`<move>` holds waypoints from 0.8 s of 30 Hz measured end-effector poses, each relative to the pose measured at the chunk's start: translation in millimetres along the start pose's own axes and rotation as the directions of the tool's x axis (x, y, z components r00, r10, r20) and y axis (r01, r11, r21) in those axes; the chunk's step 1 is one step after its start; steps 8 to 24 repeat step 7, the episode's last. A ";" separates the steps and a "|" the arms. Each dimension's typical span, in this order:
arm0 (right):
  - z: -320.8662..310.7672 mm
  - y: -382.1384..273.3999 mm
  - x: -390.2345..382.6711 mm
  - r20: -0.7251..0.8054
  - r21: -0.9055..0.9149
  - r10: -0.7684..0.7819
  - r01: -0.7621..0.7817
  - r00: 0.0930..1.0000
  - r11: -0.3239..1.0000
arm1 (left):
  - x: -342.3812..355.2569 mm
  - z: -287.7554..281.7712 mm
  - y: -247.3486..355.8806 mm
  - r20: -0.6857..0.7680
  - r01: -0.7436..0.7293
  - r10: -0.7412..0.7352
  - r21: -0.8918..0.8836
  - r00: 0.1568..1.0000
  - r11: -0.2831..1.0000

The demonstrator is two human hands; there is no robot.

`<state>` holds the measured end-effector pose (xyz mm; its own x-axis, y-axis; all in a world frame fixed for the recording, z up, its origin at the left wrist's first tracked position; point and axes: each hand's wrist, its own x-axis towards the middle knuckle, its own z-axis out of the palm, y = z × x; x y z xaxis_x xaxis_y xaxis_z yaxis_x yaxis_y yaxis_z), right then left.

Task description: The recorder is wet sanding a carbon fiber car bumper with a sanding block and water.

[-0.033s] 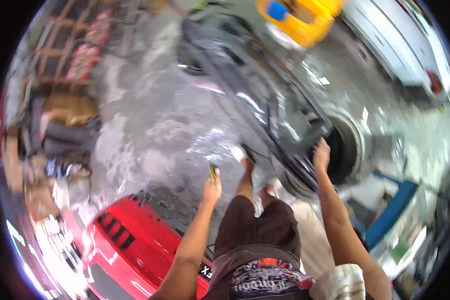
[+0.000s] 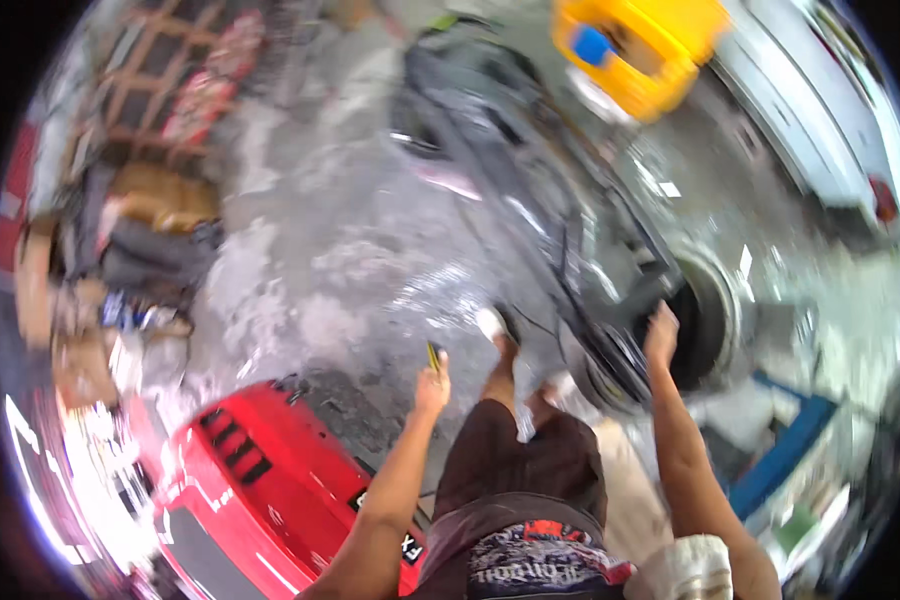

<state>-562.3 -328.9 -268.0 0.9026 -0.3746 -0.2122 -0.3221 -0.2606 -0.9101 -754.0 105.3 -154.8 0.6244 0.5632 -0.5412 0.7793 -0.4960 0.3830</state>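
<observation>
My left hand (image 2: 432, 391) is closed on a small yellow and black hand tool (image 2: 434, 355), too blurred for me to name its kind. It hangs over the floor, near the red car body panel (image 2: 260, 470) with dark slots at the lower left. A long black car bumper (image 2: 510, 190) stretches from the far middle to the right. Its near end lies by a large round ring (image 2: 735, 325), perhaps a tyre or a drum. My right hand (image 2: 661, 338) looks curled beside this end. Blur hides whether its fingers grip the bumper or only touch it.
A yellow plastic container (image 2: 670, 85) with a blue part stands at the far right, near a white car panel (image 2: 820, 100). A blue metal frame (image 2: 785, 455) lies at the right. Cardboard boxes (image 2: 80, 370) line the left side. My foot (image 2: 495, 322) is on the grey floor (image 2: 310, 290).
The whole view has shifted, so the bumper, yellow container and floor things sit slightly further right and lower. Both hands keep about the same place among them.
</observation>
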 end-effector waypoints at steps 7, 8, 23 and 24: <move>-74.6 71.8 -3.3 0.175 -0.337 -0.196 0.246 0.965 0.909 | -44.8 -27.1 -127.9 -0.112 0.183 -0.174 0.086 0.978 0.979; -74.6 71.8 -3.3 0.175 -0.337 -0.196 0.246 0.965 0.909 | -44.8 -27.1 -127.9 -0.112 0.183 -0.174 0.086 0.978 0.979; -74.6 71.8 -3.3 0.175 -0.337 -0.196 0.246 0.965 0.909 | -44.8 -27.1 -127.9 -0.112 0.183 -0.174 0.086 0.978 0.979; -74.6 71.8 -3.3 0.175 -0.337 -0.196 0.246 0.965 0.909 | -44.8 -27.1 -127.9 -0.112 0.183 -0.174 0.086 0.978 0.979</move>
